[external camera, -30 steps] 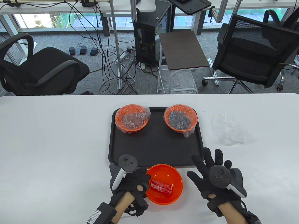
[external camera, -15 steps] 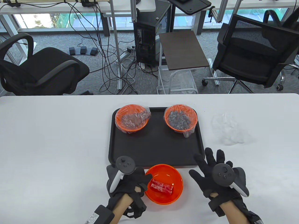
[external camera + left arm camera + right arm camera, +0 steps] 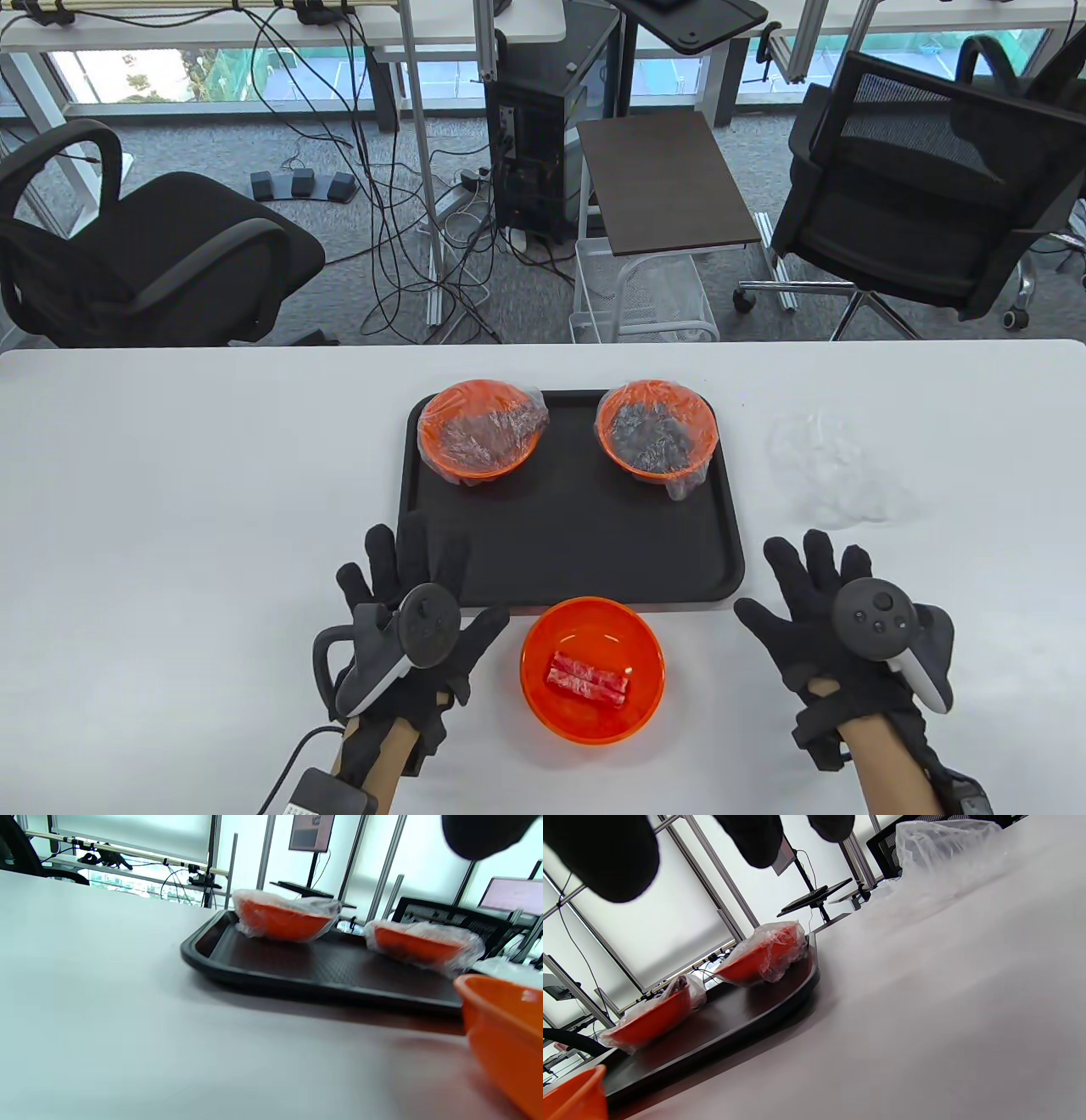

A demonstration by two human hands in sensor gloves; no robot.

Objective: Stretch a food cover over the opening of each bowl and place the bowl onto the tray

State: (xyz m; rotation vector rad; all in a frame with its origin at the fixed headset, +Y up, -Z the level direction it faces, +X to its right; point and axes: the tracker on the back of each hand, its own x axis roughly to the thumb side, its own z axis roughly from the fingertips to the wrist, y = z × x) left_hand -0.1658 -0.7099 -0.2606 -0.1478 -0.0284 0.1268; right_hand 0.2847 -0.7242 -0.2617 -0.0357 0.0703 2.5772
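An uncovered orange bowl (image 3: 592,671) with red meat rolls (image 3: 589,680) sits on the white table just in front of the black tray (image 3: 568,552). Two orange bowls wrapped in clear covers stand at the tray's back, one left (image 3: 482,431) and one right (image 3: 657,429). A heap of clear food covers (image 3: 836,475) lies on the table right of the tray. My left hand (image 3: 405,594) is spread flat to the left of the uncovered bowl, holding nothing. My right hand (image 3: 810,594) is spread to its right, also empty. The bowl's rim (image 3: 500,1027) shows in the left wrist view.
The tray's near half (image 3: 568,526) is bare. Office chairs (image 3: 144,246), cables and a small side table (image 3: 666,182) stand on the floor beyond the table's far edge. The covers (image 3: 937,840) appear far off in the right wrist view.
My left hand has let go of the uncovered bowl's rim, moved left and opened flat. My right hand has shifted right, away from the tray's corner. The bowl stays put.
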